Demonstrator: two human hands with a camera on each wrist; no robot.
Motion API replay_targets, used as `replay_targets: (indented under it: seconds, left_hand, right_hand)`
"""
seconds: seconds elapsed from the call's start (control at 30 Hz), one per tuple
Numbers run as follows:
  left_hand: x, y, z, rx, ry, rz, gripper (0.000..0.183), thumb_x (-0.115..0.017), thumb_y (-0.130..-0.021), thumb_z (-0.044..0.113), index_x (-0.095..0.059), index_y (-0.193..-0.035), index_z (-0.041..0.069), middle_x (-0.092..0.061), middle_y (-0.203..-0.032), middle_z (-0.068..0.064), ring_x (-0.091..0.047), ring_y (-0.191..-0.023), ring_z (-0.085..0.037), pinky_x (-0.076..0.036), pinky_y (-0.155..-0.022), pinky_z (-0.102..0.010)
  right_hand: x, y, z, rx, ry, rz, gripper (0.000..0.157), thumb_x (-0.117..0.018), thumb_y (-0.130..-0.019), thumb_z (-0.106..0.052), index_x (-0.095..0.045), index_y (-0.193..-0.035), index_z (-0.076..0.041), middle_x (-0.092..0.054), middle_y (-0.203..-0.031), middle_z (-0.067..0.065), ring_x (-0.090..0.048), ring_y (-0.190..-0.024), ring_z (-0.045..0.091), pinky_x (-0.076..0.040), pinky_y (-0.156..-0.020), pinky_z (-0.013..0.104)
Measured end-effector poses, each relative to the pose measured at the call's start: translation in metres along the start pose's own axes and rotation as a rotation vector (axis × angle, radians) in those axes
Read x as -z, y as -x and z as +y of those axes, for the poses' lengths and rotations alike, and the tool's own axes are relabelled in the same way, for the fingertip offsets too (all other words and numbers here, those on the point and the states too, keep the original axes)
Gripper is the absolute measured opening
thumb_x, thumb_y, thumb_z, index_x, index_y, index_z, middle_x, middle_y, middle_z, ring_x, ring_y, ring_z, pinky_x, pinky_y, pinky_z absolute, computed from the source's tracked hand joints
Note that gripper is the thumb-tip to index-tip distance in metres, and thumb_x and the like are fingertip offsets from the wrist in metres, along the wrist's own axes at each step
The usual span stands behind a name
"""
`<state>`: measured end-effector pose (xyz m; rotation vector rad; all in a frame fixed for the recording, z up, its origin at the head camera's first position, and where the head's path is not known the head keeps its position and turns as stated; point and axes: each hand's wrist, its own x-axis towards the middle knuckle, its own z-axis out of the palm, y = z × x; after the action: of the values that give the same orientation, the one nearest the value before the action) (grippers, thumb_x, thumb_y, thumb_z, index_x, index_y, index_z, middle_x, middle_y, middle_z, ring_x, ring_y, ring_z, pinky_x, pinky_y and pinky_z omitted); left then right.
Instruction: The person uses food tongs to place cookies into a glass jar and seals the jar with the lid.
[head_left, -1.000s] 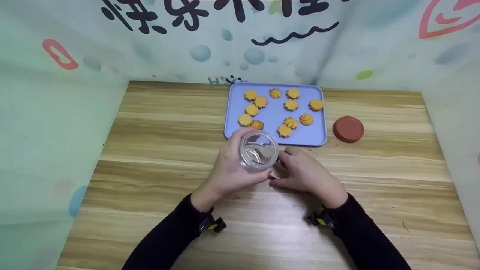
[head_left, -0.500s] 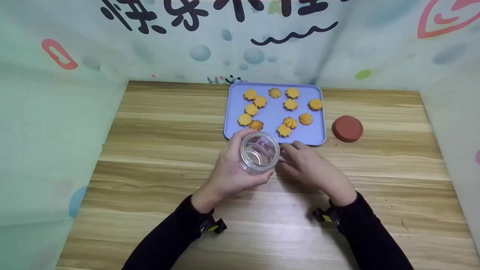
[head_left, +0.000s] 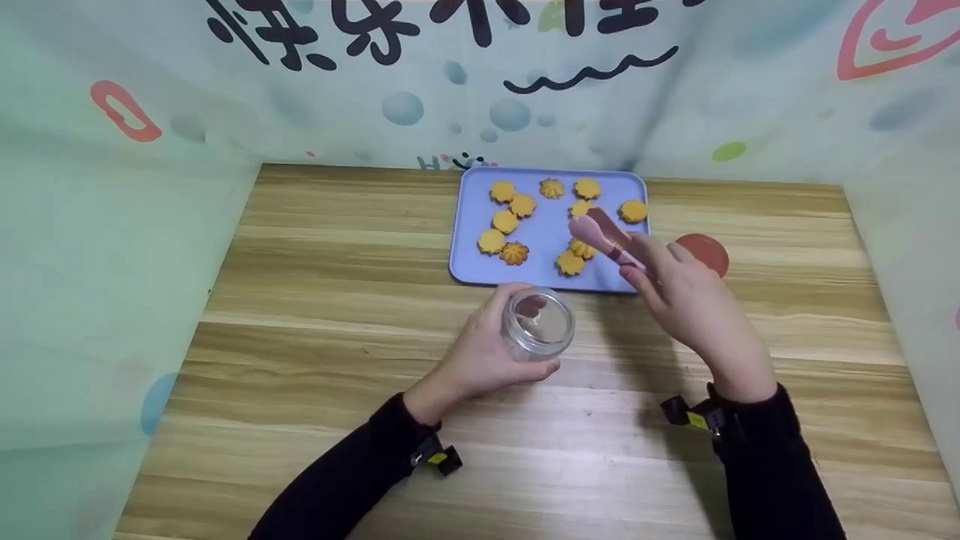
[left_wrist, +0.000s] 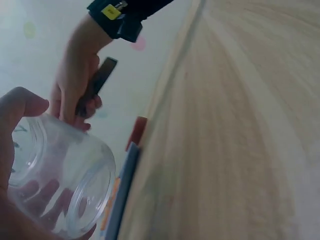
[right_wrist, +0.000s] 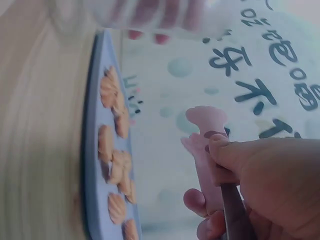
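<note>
In the left hand (head_left: pixel 480 352): clear jar (head_left: pixel 534 351), fingers and thumb wrapped round its side, mouth facing up toward the head cam. Can't tell if its base touches the table (head_left: pixel 337 262).

Right hand (head_left: pixel 694 307), ahead and to the right of the left one: pinching pink tongs (head_left: pixel 590 234), thumb on one arm, fingers on the other. Tips slightly apart, pointing away from that hand, ahead and to its left. Right wrist cam shows them raised, apart from the cookies (head_left: pixel 505 222).

Blue-purple tray (head_left: pixel 540 232) lies just ahead of the left hand, ahead-left of the right. Cookies spread over it, some touching in pairs and rows; ridged tops on some, flat faces on others. Tongs cover a few in head view.

Red-brown lid (head_left: pixel 711 249) on the table just beyond the right hand, partly hidden by it. Printed curtain (head_left: pixel 405 109) stands past the tray. Black sleeves (head_left: pixel 337 465) on both arms, small cam (head_left: pixel 448 460) at each wrist.
</note>
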<state>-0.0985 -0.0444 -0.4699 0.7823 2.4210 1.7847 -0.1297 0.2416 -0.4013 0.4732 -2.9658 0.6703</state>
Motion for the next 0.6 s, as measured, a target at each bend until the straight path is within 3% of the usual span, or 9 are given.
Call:
replay_targets:
  seconds: [0.2, 0.3, 0.43, 0.6]
  left_hand:
    - [-0.008, 0.001, -0.018, 0.046, 0.126, -0.075, 0.087, -0.095, -0.067, 0.036, -0.046, -0.138, 0.024, -0.061, -0.130, -0.001, -0.060, -0.120, -0.025, -0.048, -0.106, -0.043]
    - [-0.007, 0.002, -0.011, 0.038, 0.179, -0.088, 0.086, -0.095, -0.068, 0.024, -0.046, -0.138, 0.015, -0.061, -0.131, -0.007, -0.059, -0.121, -0.029, -0.047, -0.108, -0.046]
    - [-0.004, 0.002, 0.003, -0.012, 0.211, -0.101, 0.086, -0.093, -0.068, 0.010, -0.044, -0.138, 0.003, -0.057, -0.133, -0.021, -0.054, -0.123, -0.045, -0.042, -0.109, -0.059]
    - [-0.007, -0.001, 0.002, -0.058, 0.201, -0.115, 0.089, -0.093, -0.067, 0.008, -0.041, -0.138, 0.002, -0.054, -0.133, -0.029, -0.051, -0.122, -0.054, -0.038, -0.108, -0.065]
  right_hand:
    - [0.005, 0.001, 0.006, -0.012, -0.007, 0.020, 0.053, -0.057, -0.103, -0.039, -0.051, -0.139, 0.000, -0.059, -0.104, 0.021, -0.055, -0.089, 0.036, -0.048, -0.075, 0.055]
    - [0.006, 0.001, 0.008, 0.001, -0.003, 0.020, 0.049, -0.056, -0.104, -0.036, -0.053, -0.133, 0.004, -0.058, -0.102, 0.021, -0.053, -0.088, 0.035, -0.047, -0.074, 0.054]
    - [0.005, 0.000, 0.009, -0.005, -0.002, 0.017, 0.046, -0.056, -0.104, -0.036, -0.054, -0.128, 0.003, -0.058, -0.100, 0.020, -0.052, -0.085, 0.033, -0.046, -0.072, 0.051]
    - [0.004, -0.001, 0.012, -0.017, -0.003, 0.020, 0.043, -0.059, -0.102, -0.037, -0.056, -0.124, 0.000, -0.055, -0.095, 0.015, -0.051, -0.082, 0.031, -0.044, -0.068, 0.046]
